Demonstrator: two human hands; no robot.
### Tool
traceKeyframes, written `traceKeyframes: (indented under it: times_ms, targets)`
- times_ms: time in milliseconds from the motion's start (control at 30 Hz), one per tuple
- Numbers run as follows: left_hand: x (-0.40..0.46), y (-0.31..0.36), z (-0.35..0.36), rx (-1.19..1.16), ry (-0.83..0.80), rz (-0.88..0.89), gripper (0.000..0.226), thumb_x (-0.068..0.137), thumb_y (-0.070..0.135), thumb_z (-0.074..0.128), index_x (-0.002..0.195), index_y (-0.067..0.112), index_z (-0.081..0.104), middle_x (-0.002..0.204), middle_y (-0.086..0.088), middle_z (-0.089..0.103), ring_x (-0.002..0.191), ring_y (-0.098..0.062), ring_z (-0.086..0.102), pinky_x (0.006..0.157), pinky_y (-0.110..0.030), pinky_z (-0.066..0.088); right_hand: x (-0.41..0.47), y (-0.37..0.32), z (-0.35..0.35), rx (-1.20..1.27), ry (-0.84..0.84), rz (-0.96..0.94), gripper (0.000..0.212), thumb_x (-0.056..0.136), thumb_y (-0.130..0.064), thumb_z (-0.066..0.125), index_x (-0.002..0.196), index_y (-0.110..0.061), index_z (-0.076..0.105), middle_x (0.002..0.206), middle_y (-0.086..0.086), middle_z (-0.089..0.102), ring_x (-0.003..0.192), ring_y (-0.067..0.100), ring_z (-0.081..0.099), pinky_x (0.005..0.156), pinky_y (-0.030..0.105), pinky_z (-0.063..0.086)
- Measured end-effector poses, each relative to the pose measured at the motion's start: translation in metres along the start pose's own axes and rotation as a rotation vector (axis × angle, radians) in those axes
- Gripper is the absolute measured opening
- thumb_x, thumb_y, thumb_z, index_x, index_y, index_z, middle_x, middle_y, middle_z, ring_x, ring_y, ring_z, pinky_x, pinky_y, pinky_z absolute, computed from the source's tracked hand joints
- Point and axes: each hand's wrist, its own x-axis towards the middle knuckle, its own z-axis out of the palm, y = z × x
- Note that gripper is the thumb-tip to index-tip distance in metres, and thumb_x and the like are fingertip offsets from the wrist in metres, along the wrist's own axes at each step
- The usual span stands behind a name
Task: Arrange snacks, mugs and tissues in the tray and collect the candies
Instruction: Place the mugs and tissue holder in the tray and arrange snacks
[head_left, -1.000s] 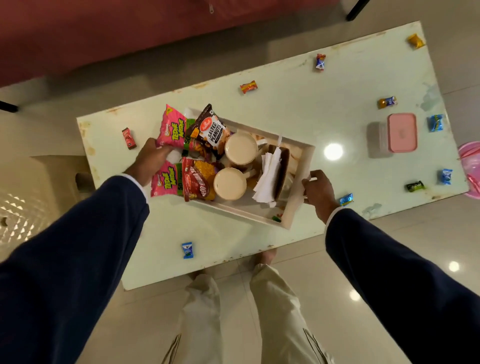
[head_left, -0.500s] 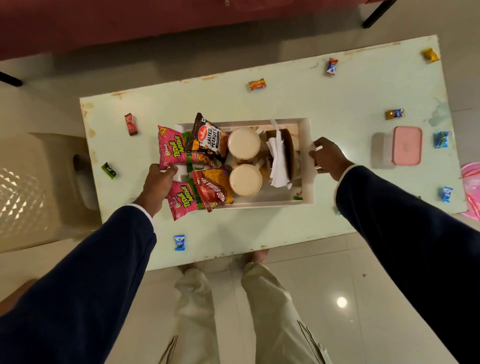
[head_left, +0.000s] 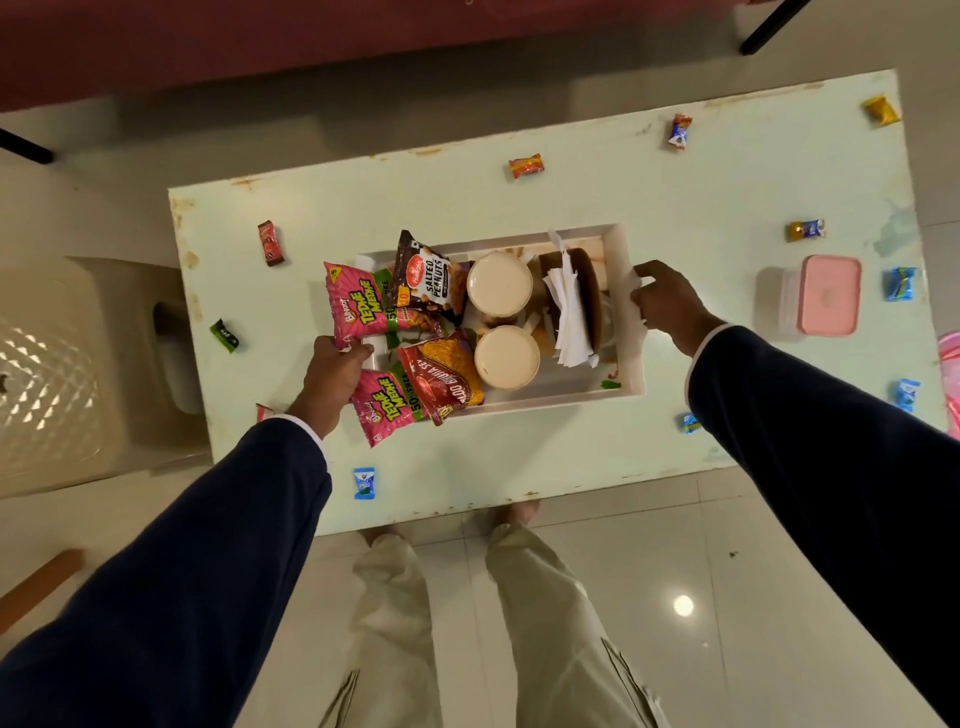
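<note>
A white tray (head_left: 631, 364) sits mid-table, square to the table's edges. It holds two pink snack packets (head_left: 358, 304), a dark peanut packet (head_left: 428, 275), a red packet (head_left: 447, 376), two cream mugs (head_left: 500, 286) and a brown holder with white tissues (head_left: 571, 312). My left hand (head_left: 332, 376) grips the tray's left end under the packets. At the right end, my right hand (head_left: 667, 304) holds the rim. Wrapped candies lie scattered on the table, such as a red one (head_left: 270, 243), an orange one (head_left: 525, 166) and a blue one (head_left: 363, 483).
A small box with a pink lid (head_left: 826, 295) stands right of the tray. The pale green table (head_left: 701, 197) has more candies near its right edge. A beige plastic stool (head_left: 62, 374) stands left of the table. My legs are at the table's near edge.
The tray has turned from a skewed angle to lie straight along the table. Both hands have kept their hold on its ends.
</note>
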Motion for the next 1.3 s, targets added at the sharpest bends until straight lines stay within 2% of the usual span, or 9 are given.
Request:
traceKeyframes:
  times_ms: [200,333,400,467,533,700,900,1000,1300]
  targets:
    - [-0.008,-0.004,-0.002,0.005,0.003,0.051,0.029,0.091,0.026,0.066,0.116,0.021,0.052,0.112,-0.01,0.066,0.083,-0.019,0.067,0.079,-0.043,0.059,-0.012,0.001,0.003,-0.022,0.024,-0.071,0.048,0.094,-0.009,0.056,0.141,-0.02,0.049,0.116,0.006,0.056,0.098,0.025,0.056,0.077,0.033,0.05]
    - [-0.024,-0.011,-0.009,0.048,-0.054,0.126,0.035,0.096,0.021,0.063,0.129,0.021,0.05,0.12,-0.009,0.064,0.084,-0.009,0.064,0.064,-0.026,0.048,-0.052,0.01,0.025,-0.058,0.223,-0.149,0.049,0.093,-0.008,0.056,0.14,-0.015,0.048,0.138,0.009,0.041,0.113,0.022,0.05,0.095,0.031,0.048]
    - [-0.037,-0.016,-0.014,0.018,-0.051,0.153,0.052,0.097,0.018,0.064,0.145,0.018,0.042,0.133,-0.008,0.055,0.098,-0.012,0.063,0.069,-0.022,0.05,-0.079,0.02,0.039,0.024,0.332,-0.181,0.042,0.092,-0.005,0.051,0.133,-0.014,0.052,0.136,0.01,0.042,0.108,0.02,0.054,0.082,0.013,0.049]
    - [-0.055,-0.02,-0.017,0.045,0.017,0.213,0.059,0.099,0.016,0.061,0.152,0.014,0.036,0.147,-0.011,0.044,0.125,-0.024,0.055,0.094,-0.034,0.053,-0.105,0.029,0.051,0.07,0.392,-0.167,0.038,0.091,0.0,0.048,0.127,-0.011,0.056,0.13,0.013,0.046,0.098,0.019,0.058,0.069,0.005,0.046]
    - [-0.076,-0.024,-0.022,0.147,0.091,0.333,0.055,0.099,0.016,0.06,0.15,0.012,0.039,0.15,-0.013,0.04,0.137,-0.03,0.043,0.108,-0.047,0.044,-0.132,0.035,0.063,0.013,0.395,-0.176,0.036,0.09,0.004,0.048,0.123,-0.007,0.06,0.124,0.017,0.051,0.102,0.027,0.059,0.08,0.016,0.042]
    - [-0.123,-0.008,-0.022,0.202,0.037,0.656,0.042,0.09,0.001,0.058,0.129,0.016,0.055,0.133,-0.008,0.051,0.124,-0.03,0.051,0.102,-0.055,0.045,-0.185,0.025,0.063,-0.024,0.347,-0.283,0.031,0.089,0.009,0.052,0.115,-0.006,0.062,0.112,0.01,0.058,0.102,0.028,0.06,0.091,0.033,0.048]
    - [-0.154,0.04,0.027,0.1,-0.288,0.829,0.037,0.093,-0.003,0.052,0.122,0.019,0.059,0.122,0.0,0.053,0.107,-0.011,0.056,0.092,-0.027,0.051,-0.193,0.016,0.021,-0.003,0.354,-0.286,0.033,0.088,0.007,0.051,0.111,-0.014,0.063,0.115,0.005,0.062,0.096,0.022,0.066,0.085,0.031,0.054]
    - [-0.163,0.064,0.075,0.074,-0.366,0.842,0.035,0.092,-0.004,0.051,0.118,0.017,0.062,0.121,0.001,0.057,0.099,-0.003,0.058,0.085,-0.016,0.048,-0.175,0.028,-0.005,-0.034,0.361,-0.289,0.033,0.088,0.007,0.051,0.111,-0.012,0.063,0.115,0.005,0.06,0.097,0.022,0.066,0.083,0.024,0.05]
    - [-0.207,0.087,0.261,0.232,-0.543,0.71,0.057,0.085,-0.014,0.039,0.111,0.032,0.062,0.128,0.002,0.055,0.104,-0.015,0.063,0.084,-0.023,0.049,-0.065,0.099,-0.126,-0.37,0.553,-0.067,0.059,0.081,-0.027,0.068,0.133,-0.011,0.047,0.133,0.011,0.047,0.119,0.037,0.048,0.091,0.047,0.044]
